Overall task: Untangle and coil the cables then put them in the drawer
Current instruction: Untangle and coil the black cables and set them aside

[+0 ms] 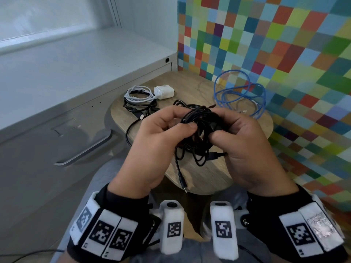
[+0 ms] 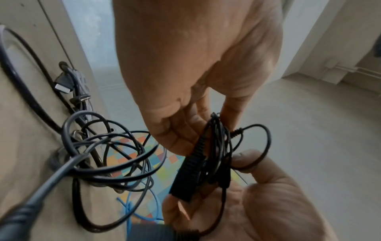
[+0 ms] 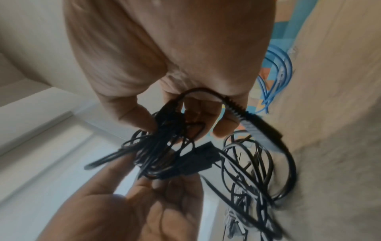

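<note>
While both hands lift the black cable tangle above the small wooden table, the left hand and right hand pinch its strands, seemingly to tease loops apart (the drawer sits closed).

Table: small, rounded, wood. Left rear taken by white cable coil over black coil, white charger beside. Right rear: loose blue cable against checkered wall. Centre: black cable tangle. Bare wood along near edge. Drawer cabinet bounds left side.
</note>
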{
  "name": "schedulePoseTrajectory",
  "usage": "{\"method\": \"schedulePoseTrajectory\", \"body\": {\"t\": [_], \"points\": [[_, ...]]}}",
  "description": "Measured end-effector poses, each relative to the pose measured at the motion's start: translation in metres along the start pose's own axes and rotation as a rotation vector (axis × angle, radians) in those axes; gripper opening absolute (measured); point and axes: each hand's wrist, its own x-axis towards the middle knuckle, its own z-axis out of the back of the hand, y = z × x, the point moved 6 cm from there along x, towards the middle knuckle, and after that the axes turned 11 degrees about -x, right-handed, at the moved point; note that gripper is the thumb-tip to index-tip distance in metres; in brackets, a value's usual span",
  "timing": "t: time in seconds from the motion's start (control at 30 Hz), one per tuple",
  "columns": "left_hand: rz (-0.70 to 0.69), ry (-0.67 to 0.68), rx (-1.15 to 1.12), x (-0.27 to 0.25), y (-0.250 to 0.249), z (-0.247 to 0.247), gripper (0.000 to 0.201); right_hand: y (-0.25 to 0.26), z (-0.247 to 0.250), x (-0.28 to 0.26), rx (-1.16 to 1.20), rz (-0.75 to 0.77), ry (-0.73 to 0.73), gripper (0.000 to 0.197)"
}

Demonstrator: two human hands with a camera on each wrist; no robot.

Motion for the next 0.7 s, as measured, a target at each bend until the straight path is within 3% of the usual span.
{"method": "schedulePoseTrajectory", "body": {"t": [0.17, 0.3, 0.43, 0.53, 0.6, 0.7], "points": [[-0.02, 0.011, -0.007, -0.001, 0.001, -0.006, 0.016, -0.001, -0.003, -0.001, 0.201, -0.054, 0.059, 0.052], [-0.133, -0.003, 0.056, -0.003, -0.004, -0.013, 0.024, 0.004, -0.005, -0.004, 0.16, -0.03, 0.081, 0.049], [-0.281, -0.066, 0.176, -0.004, -0.017, -0.01, 0.026, 0.016, 0.0, -0.009, -0.177, 0.117, -0.109, 0.038], [-0.358, -0.155, 0.184, -0.004, -0.024, -0.001, 0.024, 0.028, 0.002, -0.015, -0.27, 0.257, -0.236, 0.034], [-0.406, -0.187, 0.167, -0.006, -0.027, 0.002, 0.023, 0.029, 0.002, -0.015, -0.282, 0.242, -0.253, 0.044], [-0.449, -0.192, 0.111, -0.007, -0.032, 0.002, 0.022, 0.017, -0.009, -0.009, -0.224, 0.082, -0.114, 0.068]]}}
